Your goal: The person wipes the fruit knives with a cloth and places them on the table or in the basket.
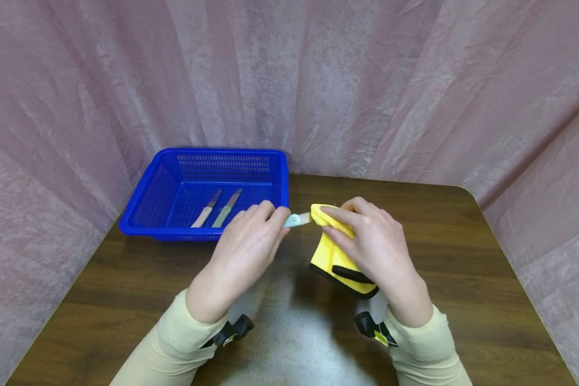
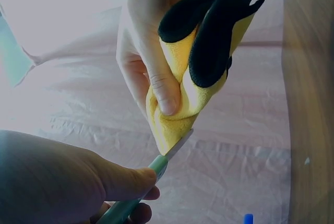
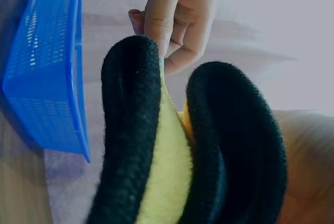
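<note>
In the head view my left hand (image 1: 251,236) grips the mint-green handle of a small knife (image 1: 294,220), its blade pointing right. My right hand (image 1: 373,241) pinches a yellow cloth (image 1: 325,252) with black edging, folded against the blade. Part of the blade is hidden by the cloth; in the left wrist view, some blade (image 2: 180,143) shows beside the cloth's lower tip. The cloth's loose end hangs below my right hand. In the right wrist view the black edging (image 3: 130,93) covers most of the knife.
A blue plastic basket (image 1: 142,214) stands at the back left of the wooden table (image 1: 439,230). Inside it lie two knives, one with a pale pink handle (image 1: 202,216) and one with a green handle (image 1: 222,216). Pink curtains (image 1: 366,96) hang behind the table.
</note>
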{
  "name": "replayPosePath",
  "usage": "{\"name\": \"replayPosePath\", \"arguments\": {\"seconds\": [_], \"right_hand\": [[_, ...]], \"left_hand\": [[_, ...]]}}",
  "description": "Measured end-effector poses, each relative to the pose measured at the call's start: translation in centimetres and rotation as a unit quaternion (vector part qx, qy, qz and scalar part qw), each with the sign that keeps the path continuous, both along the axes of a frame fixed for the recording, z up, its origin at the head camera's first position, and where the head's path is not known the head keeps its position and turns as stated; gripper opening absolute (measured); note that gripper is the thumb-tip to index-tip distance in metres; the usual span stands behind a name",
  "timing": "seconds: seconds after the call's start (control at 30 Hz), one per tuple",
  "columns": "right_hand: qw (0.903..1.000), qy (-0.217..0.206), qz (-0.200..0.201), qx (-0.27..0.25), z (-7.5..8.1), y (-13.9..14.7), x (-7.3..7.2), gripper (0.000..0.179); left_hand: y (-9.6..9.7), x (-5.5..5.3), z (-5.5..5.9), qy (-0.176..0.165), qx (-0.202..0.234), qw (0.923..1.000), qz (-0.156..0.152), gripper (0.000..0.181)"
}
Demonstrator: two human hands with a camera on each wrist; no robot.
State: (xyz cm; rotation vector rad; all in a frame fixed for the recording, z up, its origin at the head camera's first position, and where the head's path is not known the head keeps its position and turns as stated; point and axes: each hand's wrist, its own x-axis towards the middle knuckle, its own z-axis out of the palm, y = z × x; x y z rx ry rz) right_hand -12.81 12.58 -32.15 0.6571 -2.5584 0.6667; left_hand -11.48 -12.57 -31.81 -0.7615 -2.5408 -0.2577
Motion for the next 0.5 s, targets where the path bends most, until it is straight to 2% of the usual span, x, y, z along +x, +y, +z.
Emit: {"name": "replayPosePath", "arguments": {"seconds": [0.5], "right_hand": [[0.9997, -0.014, -0.018, -0.002, -0.04, 0.91, -0.48, 0.042]], "left_hand": [[-0.04, 0.04, 0.07, 0.001, 0.005, 1.0000, 0.001, 0.019]]}}
